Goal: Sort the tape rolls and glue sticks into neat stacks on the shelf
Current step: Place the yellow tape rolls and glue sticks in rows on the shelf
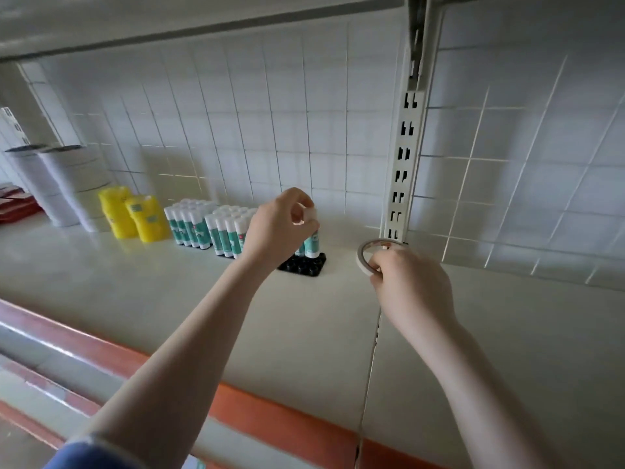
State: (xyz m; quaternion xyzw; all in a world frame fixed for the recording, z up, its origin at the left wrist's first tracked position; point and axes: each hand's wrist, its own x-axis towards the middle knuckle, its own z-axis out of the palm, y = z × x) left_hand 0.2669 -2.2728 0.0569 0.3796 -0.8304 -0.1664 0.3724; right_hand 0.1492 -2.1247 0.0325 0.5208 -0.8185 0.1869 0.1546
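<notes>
Glue stick (pixel 311 243) going upright into the black tray (pixel 304 265) on the shelf (pixel 203 299), left hand (pixel 282 225) pinching its cap from above to steer it into a socket. Right hand (pixel 411 282) grips a thin tape roll (pixel 367 255) just off the shelf, likely queued for the tape stacks (pixel 72 184) far left

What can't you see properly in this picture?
- Head view: the black plastic tray is half hidden behind the left hand.
- The labels on the white-and-teal glue sticks are too small to read.
- The thin white tape roll is partly covered by the right hand.
</notes>
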